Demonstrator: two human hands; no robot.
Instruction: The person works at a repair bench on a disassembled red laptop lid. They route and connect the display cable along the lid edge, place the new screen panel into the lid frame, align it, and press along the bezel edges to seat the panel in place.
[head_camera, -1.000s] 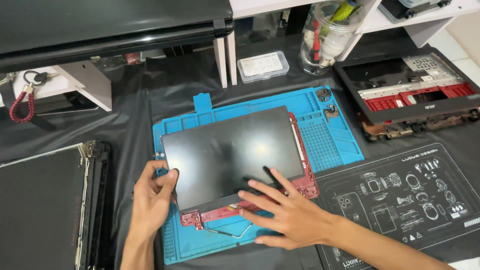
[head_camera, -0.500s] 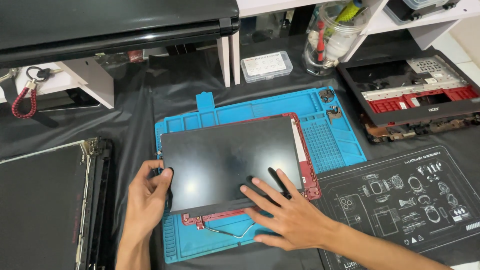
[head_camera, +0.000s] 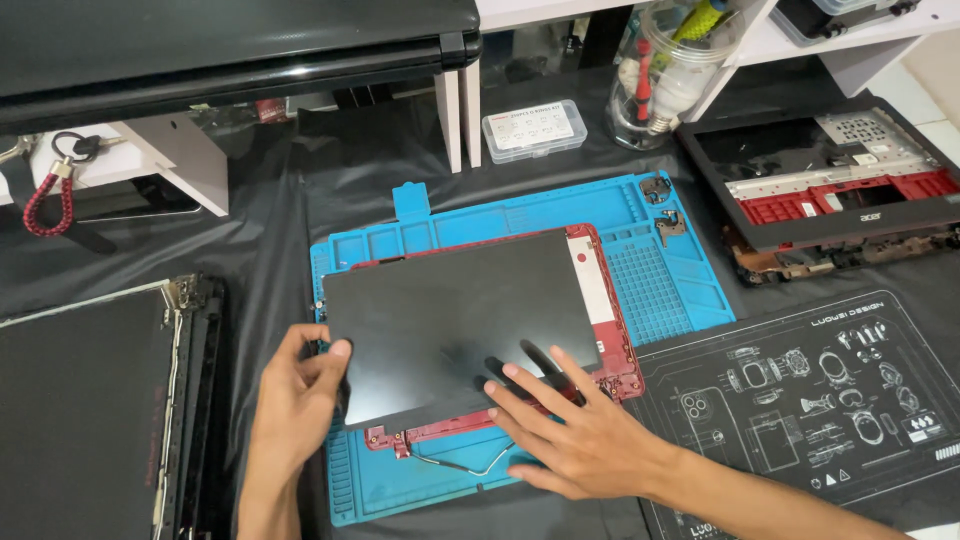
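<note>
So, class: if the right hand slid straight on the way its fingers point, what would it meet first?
The right hand points up and left across the dark screen panel, which its fingertips already seem to rest on. Beyond the panel's far edge comes the blue work mat; depth is hard to judge.

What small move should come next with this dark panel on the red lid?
Probably nudge the dark screen panel toward its far right so it squares with the red lid frame. The left hand grips its left edge, the right hand lies flat on it, and the panel sits skewed.
</note>
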